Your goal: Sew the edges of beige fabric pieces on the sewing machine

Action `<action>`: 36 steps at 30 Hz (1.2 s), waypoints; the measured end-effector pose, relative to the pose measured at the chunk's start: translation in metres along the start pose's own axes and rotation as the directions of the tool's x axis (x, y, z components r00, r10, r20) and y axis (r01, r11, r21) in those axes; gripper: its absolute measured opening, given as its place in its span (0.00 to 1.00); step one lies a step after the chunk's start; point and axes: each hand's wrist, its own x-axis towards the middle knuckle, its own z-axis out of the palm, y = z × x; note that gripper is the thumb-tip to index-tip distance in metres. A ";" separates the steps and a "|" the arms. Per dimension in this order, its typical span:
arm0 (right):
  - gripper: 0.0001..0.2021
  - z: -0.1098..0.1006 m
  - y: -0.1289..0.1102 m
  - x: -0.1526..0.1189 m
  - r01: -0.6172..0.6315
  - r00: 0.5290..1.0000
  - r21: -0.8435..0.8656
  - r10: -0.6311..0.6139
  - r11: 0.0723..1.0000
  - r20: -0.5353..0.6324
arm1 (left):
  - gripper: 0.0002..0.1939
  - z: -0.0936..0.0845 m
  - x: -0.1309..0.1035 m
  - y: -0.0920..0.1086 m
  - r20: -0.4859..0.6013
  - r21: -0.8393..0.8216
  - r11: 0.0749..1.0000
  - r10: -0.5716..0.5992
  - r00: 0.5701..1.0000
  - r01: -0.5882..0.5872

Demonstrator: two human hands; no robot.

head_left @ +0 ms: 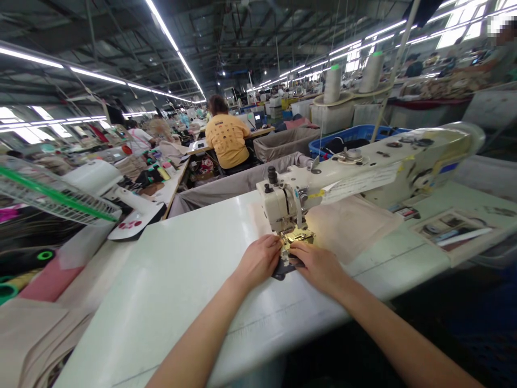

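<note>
Head view: around the sewing head (274, 208), left hand (258, 260) at seven o'clock, right hand (320, 264) at five, fingers curled; pinching or not, I cannot tell. Cloth (355, 226) lies at three.

Just the one head cam here, worn by the person sitting on the near side of the sewing machine (374, 164), facing forward and tipped down at it. It's pretty close in — the wearer's arms (202, 331) stretch from right under the lens up to the machine — but the view is super wide, so past the machine you also get the workshop running way back and the roof lights (162, 24) above.
</note>
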 end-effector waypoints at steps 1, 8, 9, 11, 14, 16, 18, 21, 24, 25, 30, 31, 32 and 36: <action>0.13 0.000 0.000 0.000 0.000 1.000 -0.001 0.000 1.000 -0.002 | 0.16 0.000 0.000 0.000 0.000 0.005 1.000 0.000 1.000 0.000; 0.14 0.001 -0.001 0.000 -0.013 1.000 -0.007 0.013 1.000 -0.002 | 0.17 0.001 -0.001 -0.004 -0.019 -0.032 0.999 -0.013 1.000 0.012; 0.15 0.000 -0.001 -0.001 -0.016 1.000 0.000 0.016 1.000 -0.001 | 0.17 0.001 -0.002 -0.004 -0.022 -0.037 0.999 -0.022 1.000 0.022; 0.15 0.000 -0.001 -0.002 -0.019 1.000 0.025 0.019 1.000 -0.003 | 0.17 0.000 -0.004 0.001 -0.011 -0.025 0.998 -0.050 0.999 0.049; 0.14 0.000 0.002 -0.006 -0.009 0.999 0.076 0.011 0.997 -0.036 | 0.13 -0.003 -0.009 0.017 0.026 0.021 0.993 -0.114 0.993 0.114; 0.14 0.000 0.005 -0.012 0.009 0.997 0.108 0.000 0.994 -0.078 | 0.10 -0.005 -0.015 0.033 0.050 0.021 0.993 -0.121 0.991 0.120; 0.14 -0.001 0.007 -0.019 0.026 0.993 0.141 -0.009 0.990 -0.117 | 0.09 -0.005 -0.020 0.048 0.068 0.000 0.996 -0.090 0.994 0.091; 0.14 -0.003 0.006 -0.029 0.053 0.994 0.169 -0.036 0.984 -0.106 | 0.11 -0.004 -0.027 0.062 0.078 0.004 0.998 -0.069 0.995 0.069; 0.14 -0.005 0.003 -0.036 0.069 0.997 0.123 -0.064 0.990 -0.048 | 0.12 -0.001 -0.031 0.066 0.073 0.056 0.997 -0.064 0.995 0.060; 0.14 -0.005 0.003 -0.038 0.069 0.997 0.095 -0.066 0.993 -0.033 | 0.13 -0.001 -0.032 0.065 0.069 0.077 0.996 -0.056 0.996 0.051; 0.14 -0.003 0.001 -0.042 0.086 0.996 -0.033 -0.085 0.996 0.024 | 0.14 0.002 -0.033 0.063 0.064 0.126 0.992 -0.021 0.998 0.013; 0.14 -0.003 0.001 -0.041 0.092 0.995 -0.047 -0.090 0.995 0.030 | 0.14 0.003 -0.033 0.062 0.060 0.116 0.993 -0.013 0.998 0.006; 0.14 -0.003 0.001 -0.041 0.096 0.995 -0.055 -0.094 0.994 0.036 | 0.14 0.003 -0.033 0.061 0.053 0.101 0.995 -0.002 0.999 -0.003; 0.13 -0.006 0.001 -0.032 0.098 0.993 -0.040 -0.095 0.994 0.067 | 0.13 0.003 -0.028 0.050 0.025 0.067 0.998 0.015 1.000 -0.017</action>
